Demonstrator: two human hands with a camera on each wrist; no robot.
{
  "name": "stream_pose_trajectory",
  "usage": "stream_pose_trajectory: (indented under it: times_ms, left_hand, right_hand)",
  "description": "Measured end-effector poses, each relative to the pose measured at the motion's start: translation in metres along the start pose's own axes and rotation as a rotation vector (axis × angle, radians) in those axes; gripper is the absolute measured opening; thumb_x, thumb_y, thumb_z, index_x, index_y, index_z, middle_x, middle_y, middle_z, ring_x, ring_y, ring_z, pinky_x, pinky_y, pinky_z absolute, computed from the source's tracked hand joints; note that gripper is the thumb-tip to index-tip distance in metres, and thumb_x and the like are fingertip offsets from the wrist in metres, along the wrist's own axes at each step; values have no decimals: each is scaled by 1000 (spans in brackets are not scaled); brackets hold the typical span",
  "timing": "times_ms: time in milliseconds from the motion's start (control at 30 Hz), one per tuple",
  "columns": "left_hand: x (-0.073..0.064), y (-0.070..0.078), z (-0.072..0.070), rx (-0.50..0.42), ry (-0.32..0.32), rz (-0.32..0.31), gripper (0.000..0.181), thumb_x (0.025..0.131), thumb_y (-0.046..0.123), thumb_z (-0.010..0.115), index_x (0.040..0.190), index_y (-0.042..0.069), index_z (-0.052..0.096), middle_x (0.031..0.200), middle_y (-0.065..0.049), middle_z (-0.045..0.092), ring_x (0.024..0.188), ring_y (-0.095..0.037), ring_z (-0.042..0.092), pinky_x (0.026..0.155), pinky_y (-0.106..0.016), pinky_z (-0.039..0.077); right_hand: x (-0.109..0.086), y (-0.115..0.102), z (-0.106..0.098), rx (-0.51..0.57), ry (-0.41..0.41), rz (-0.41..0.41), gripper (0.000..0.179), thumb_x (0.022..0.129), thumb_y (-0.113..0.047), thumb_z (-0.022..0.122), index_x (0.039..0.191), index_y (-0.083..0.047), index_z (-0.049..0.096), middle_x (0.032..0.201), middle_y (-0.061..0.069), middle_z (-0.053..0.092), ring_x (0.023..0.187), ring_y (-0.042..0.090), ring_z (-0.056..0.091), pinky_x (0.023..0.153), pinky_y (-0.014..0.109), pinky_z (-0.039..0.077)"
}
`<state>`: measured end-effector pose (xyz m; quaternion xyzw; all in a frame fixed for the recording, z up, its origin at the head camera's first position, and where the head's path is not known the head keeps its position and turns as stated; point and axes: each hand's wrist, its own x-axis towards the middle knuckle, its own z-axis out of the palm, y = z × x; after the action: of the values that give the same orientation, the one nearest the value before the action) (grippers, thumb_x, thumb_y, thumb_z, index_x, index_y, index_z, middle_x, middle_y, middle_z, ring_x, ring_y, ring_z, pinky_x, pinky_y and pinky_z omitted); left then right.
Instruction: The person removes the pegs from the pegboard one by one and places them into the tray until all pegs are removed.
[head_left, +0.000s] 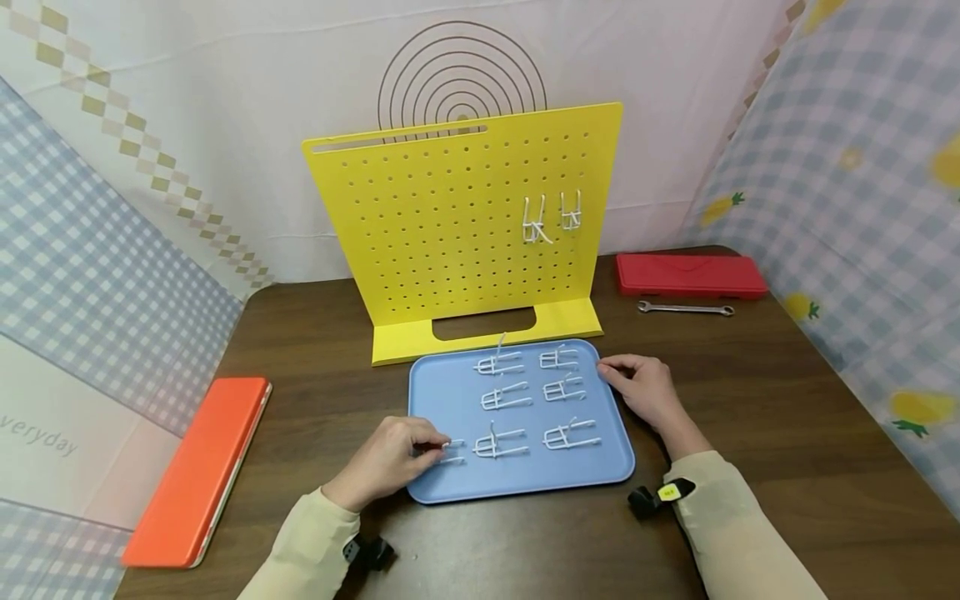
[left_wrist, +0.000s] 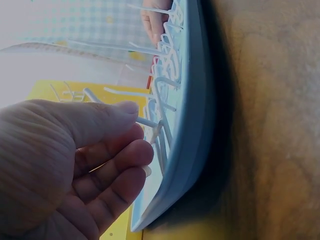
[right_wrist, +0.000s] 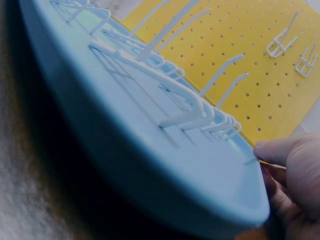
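Observation:
A blue tray (head_left: pixel 442 387) lies on the table with several white wire pegboard hooks on it, among them one hook (head_left: pixel 501 446) near its front middle. At the tray's left side, my left hand (head_left: pixel 390 457) pinches another white wire hook (head_left: pixel 454 461) between thumb and fingers; the hand covers part of that hook. My right hand (head_left: pixel 647 390) grips the tray's right rim, thumb on top and curled fingers outside it, as the right wrist view shows. Behind the tray stands a yellow pegboard (head_left: pixel 450 225), where two white hooks (head_left: pixel 534 231) hang at the upper right.
To the far left lies an orange-red case (head_left: pixel 198 471). A red case (head_left: pixel 690 275) sits at the back right, with a metal wrench (head_left: pixel 686 309) in front of it. Patterned cloth (head_left: pixel 225 100) hangs behind and at both sides of the dark wooden table (head_left: pixel 757 400).

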<state>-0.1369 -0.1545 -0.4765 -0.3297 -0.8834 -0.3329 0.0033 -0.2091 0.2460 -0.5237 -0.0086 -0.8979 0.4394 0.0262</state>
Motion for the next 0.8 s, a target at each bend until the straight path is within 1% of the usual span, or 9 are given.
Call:
stream_pose_trajectory:
  times_ms: [100, 200, 300, 367, 500, 567, 667, 733, 800]
  left_hand:
    - [1, 0, -2, -14, 4, 14, 15, 80, 7, 78, 95, 7, 77, 86, 2, 71, 77, -6, 63, 66, -25, 54]
    - [3, 1, -8, -32, 20, 38, 17, 81, 13, 79, 96, 5, 76, 85, 0, 71, 76, -8, 63, 63, -27, 54]
    - [8, 4, -18, -40, 59, 58, 22, 82, 21, 79, 97, 5, 76, 86, 1, 71, 73, -9, 62, 60, -29, 54]
    - [14, 8, -27, -38, 95, 71, 23, 82, 24, 78, 96, 6, 76, 86, 2, 71, 73, -8, 62, 60, -29, 54]
    - [29, 18, -46, -10, 162, 99, 18, 85, 24, 76, 96, 10, 76, 88, 6, 70, 75, -3, 61, 62, -27, 54]
    - [38, 23, -56, 9, 182, 110, 17, 86, 23, 75, 96, 11, 77, 87, 7, 70, 74, -3, 60, 61, -26, 53]
    - [54, 30, -68, 33, 194, 118, 14, 87, 21, 74, 96, 11, 76, 85, 8, 69, 72, -3, 58, 58, -25, 51]
    - [65, 33, -74, 40, 194, 110, 13, 87, 20, 73, 96, 12, 76, 84, 8, 68, 70, -4, 57, 58, -24, 50]
    - [77, 35, -78, 32, 187, 87, 13, 88, 21, 73, 97, 12, 76, 87, 7, 69, 72, -5, 58, 60, -25, 50]
  right_hand:
    - [0, -1, -1, 0, -7, 5, 36, 91, -43, 65, 109, -13, 74, 106, 7, 71, 102, 26, 63, 88, 46, 50]
    - [-1, -1, -1, -2, -11, 10, 35, 91, -42, 65, 109, -13, 74, 106, 8, 71, 103, 26, 63, 88, 47, 50]
    - [0, -1, -1, -1, -8, 14, 34, 91, -41, 65, 109, -13, 74, 107, 8, 71, 104, 27, 62, 89, 47, 49]
    - [0, -1, -1, -2, -5, 13, 33, 92, -40, 65, 110, -13, 74, 107, 9, 71, 105, 28, 62, 89, 48, 49]
    - [0, -1, -1, -3, -5, 11, 33, 92, -38, 65, 110, -12, 73, 107, 9, 71, 105, 28, 62, 89, 48, 49]
    - [-1, -1, -1, -3, -6, 7, 33, 92, -37, 65, 111, -12, 73, 107, 9, 71, 106, 28, 62, 89, 48, 49]
    - [-1, -2, -1, -3, -5, 3, 32, 92, -36, 65, 110, -12, 73, 107, 9, 71, 106, 28, 62, 90, 48, 49]
    - [-1, -3, -1, -3, -4, 0, 31, 92, -36, 65, 110, -12, 74, 107, 9, 71, 106, 28, 62, 89, 48, 49]
    - [-2, -3, -1, -2, -5, 0, 31, 92, -36, 66, 110, -12, 74, 107, 9, 71, 105, 28, 62, 89, 47, 49]
